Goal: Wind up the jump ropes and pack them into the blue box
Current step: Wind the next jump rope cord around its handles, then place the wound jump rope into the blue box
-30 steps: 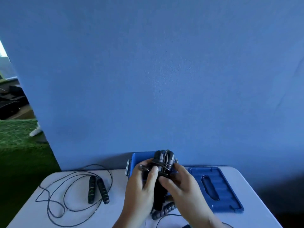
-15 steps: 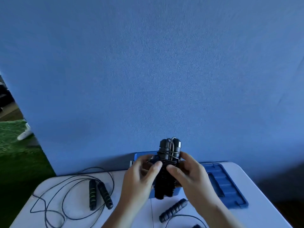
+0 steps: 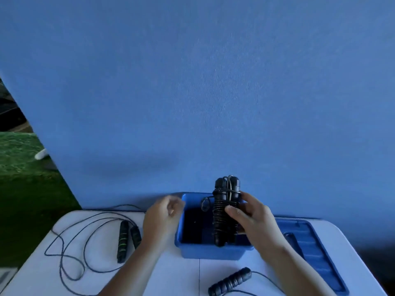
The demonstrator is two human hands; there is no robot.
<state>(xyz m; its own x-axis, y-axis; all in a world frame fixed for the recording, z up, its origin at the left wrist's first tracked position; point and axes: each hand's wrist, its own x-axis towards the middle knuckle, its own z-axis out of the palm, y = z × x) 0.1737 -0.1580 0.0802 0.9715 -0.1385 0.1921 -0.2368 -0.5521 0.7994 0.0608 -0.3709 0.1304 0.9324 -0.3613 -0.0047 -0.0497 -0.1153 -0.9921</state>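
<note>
White table (image 3: 171, 274) before a blue backdrop (image 3: 213, 92). The right hand (image 3: 254, 218) grips the wound jump rope (image 3: 224, 201) upright, its lower end inside the open blue box (image 3: 209, 252). The left hand (image 3: 162, 216), loosely curled and holding nothing, sits just beside the box's left rim. An unwound rope (image 3: 123, 240) lies left, the lid (image 3: 316, 248) right, and another handle (image 3: 230, 282) near the table's front edge.

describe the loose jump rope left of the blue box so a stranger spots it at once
Start at the white table, then look left of the blue box. The jump rope lies there with its cord in loose loops and two handles side by side. Only it has green stripes; the bundle in the right hand is wound tight.
</note>
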